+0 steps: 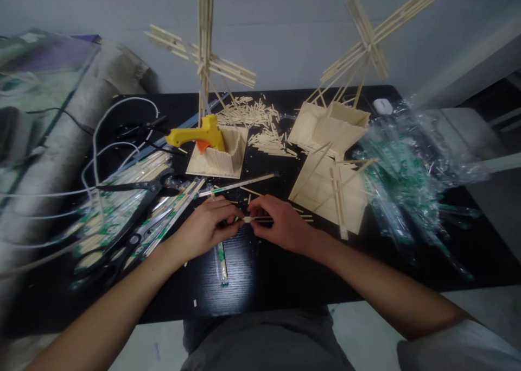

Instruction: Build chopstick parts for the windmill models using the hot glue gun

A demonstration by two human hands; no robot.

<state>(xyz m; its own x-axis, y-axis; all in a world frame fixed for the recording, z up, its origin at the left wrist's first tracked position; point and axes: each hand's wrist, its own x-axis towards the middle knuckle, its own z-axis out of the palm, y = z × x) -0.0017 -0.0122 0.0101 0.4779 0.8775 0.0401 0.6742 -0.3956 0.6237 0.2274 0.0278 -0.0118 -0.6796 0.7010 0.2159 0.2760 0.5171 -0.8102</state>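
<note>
Low over the front middle of the table, both hands meet at a small bundle of thin wooden sticks (262, 218). My left hand (209, 224) is closed, its thumb and fingers pinching the short, blocky left end. On the other side, my right hand (280, 221) grips the same sticks near that end, and their free tips stick out past it. Its fingers partly hide the sticks. Beneath my left hand lies a chopstick pack (222, 262) in clear and green wrapping. Several stick offcuts (249, 199) are scattered just beyond my fingertips.
A yellow glue gun (209, 132) rests on the left stick-built windmill model (234, 164); another windmill model (342, 126) stands right. Scissors (134, 239) lie over wrapped chopsticks (154, 164) at left. Short cut sticks (252, 115) are piled behind. Empty wrappers (394, 181) cover the right side.
</note>
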